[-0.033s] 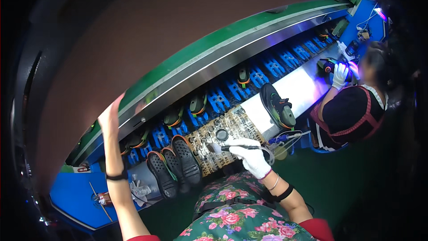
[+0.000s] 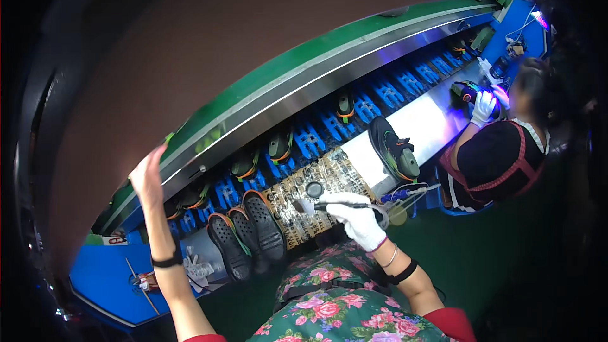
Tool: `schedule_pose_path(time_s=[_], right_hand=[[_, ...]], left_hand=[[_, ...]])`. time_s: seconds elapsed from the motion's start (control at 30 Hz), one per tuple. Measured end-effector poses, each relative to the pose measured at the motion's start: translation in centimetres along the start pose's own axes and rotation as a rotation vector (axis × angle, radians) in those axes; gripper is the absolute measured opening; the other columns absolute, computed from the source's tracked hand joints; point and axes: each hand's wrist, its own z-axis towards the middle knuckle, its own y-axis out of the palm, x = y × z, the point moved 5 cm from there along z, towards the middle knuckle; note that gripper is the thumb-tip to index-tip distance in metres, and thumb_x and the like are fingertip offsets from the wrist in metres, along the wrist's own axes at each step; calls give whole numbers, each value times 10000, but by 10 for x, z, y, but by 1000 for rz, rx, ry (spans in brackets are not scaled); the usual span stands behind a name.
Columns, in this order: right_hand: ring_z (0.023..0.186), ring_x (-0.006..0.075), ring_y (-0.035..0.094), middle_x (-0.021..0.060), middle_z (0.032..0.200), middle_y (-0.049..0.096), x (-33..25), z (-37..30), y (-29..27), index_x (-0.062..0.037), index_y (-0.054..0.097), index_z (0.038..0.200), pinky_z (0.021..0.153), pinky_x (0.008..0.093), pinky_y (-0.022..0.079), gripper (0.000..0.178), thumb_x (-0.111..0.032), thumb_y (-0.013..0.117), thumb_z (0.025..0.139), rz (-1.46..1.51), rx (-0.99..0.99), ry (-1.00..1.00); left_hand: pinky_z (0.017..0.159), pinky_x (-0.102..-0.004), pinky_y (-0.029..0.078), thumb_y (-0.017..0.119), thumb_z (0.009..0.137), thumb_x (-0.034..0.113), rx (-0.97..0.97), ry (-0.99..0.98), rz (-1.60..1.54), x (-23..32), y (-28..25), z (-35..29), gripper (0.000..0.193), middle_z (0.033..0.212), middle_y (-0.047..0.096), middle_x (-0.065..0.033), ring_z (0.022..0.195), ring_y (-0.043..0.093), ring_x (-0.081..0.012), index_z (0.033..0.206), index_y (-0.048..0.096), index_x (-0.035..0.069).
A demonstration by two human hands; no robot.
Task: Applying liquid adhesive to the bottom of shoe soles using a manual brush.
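My right hand (image 2: 358, 220) wears a white glove and grips a brush (image 2: 342, 205) by its dark handle. The brush's dark bristles point left, over a work surface (image 2: 297, 228) covered in tape and cardboard, beside a small round black dish (image 2: 314, 189). My bare left hand (image 2: 147, 180) is raised at the far left, fingers stretched out by the green-topped edge of the metal housing (image 2: 209, 128). A small green thing shows near its fingertips; whether they touch it I cannot tell. Several black shoe soles (image 2: 266, 231) with orange rims lie left of the taped surface.
A black shoe (image 2: 391, 149) on a green last lies to the right. Blue racks (image 2: 310, 141), some bearing shoe parts, run along under the housing. A co-worker (image 2: 500, 158) with gloved hands holds a shoe at far right. Crumpled gloves (image 2: 199, 271) lie at the lower left.
My left hand has shifted slightly left and nearer, its fingers showing more extended. My right hand and the brush have barely moved.
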Motion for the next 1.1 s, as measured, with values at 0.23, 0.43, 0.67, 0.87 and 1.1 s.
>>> schedule_pose_path(time_s=[0.23, 0.43, 0.67, 0.87, 1.1], right_hand=[[948, 130, 702, 158, 1209, 740, -47, -6, 40, -13, 722, 1121, 726, 192, 520, 256, 53, 689, 875, 192, -144, -125], [1009, 209, 729, 196, 1176, 745, -68, -31, 125, 22, 723, 1126, 829, 263, 586, 272, 80, 703, 861, 137, -277, -254], [1042, 248, 732, 192, 1146, 753, -30, -27, 171, 25, 741, 1014, 890, 341, 593, 188, 78, 738, 833, -316, -331, -255], [982, 209, 736, 165, 1127, 771, -23, -23, 166, 38, 773, 1011, 858, 322, 590, 184, 70, 755, 830, -400, -236, -306], [701, 134, 708, 129, 1041, 772, -33, -26, 175, 30, 787, 1051, 615, 258, 559, 230, 60, 777, 823, -645, -251, -436]], left_hand=[[1150, -458, 442, 480, 1005, 130, 598, 107, 83, 80, -56, -109, 341, 1408, 575, -198, 1300, 562, -297, 1330, 515, 31], [1037, -298, 449, 542, 1010, 220, 390, -277, 223, 17, -17, -130, 330, 1211, 683, -78, 1132, 618, -176, 1205, 707, 12], [850, -382, 600, 628, 1002, 437, 145, -1049, -566, -84, 86, -210, 403, 1053, 762, -102, 923, 733, -219, 1113, 728, 63], [1169, -568, 418, 220, 877, 940, -138, -984, -1453, -60, 147, -294, 1175, 1518, 500, -297, 1377, 545, -405, 1581, 375, 13], [1032, -525, 528, 106, 767, 1032, -78, -1002, -1490, -19, 179, -296, 1274, 1263, 666, -229, 1126, 681, -367, 1410, 557, 28]])
